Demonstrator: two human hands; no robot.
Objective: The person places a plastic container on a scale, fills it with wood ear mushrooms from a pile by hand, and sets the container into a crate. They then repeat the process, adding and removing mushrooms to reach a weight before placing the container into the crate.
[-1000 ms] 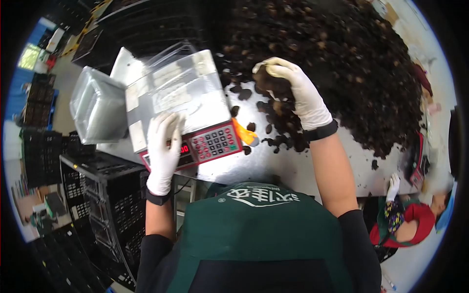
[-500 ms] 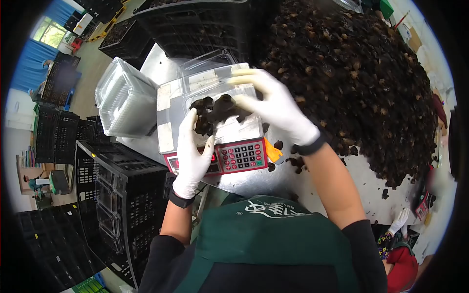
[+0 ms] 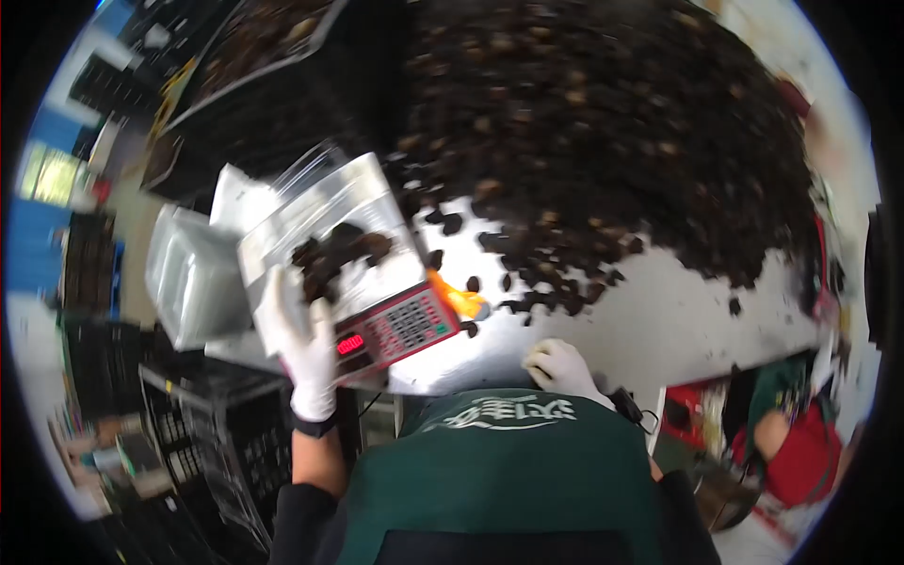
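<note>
Nearest, at 6 o'clock: green apron [image 3: 499, 461]. Just above it the right hand [image 3: 557, 365], white-gloved, rests low at the counter [image 3: 650, 320] edge, fingers curled loosely, holding nothing as far as I can tell. At 8 o'clock the left hand [image 3: 303, 344], also gloved, lies flat w/ fingers spread along the near-left edge of the weighing scale [image 3: 395, 330], touching the clear plastic tray [image 3: 325, 221] on its platform, not gripping it.

The tray holds a small heap of dried black fungus [image 3: 334, 254], bunched toward its near-left side. Orange scoop [image 3: 457, 299] lies just beside the scale's keypad at 3 o'clock of it. Stack of empty clear trays [image 3: 188, 273] sits at 9 o'clock. Farther, 12 to 2 o'clock: big pile of fungus [image 3: 603, 132] w/ loose pieces strewn between pile and scale.

Risk, my read: the hand's weight on the scale edge could skew the reading; the off-centre heap could tip the light tray or spill pieces. Frame's blurred, so contact detail is uncertain.
</note>
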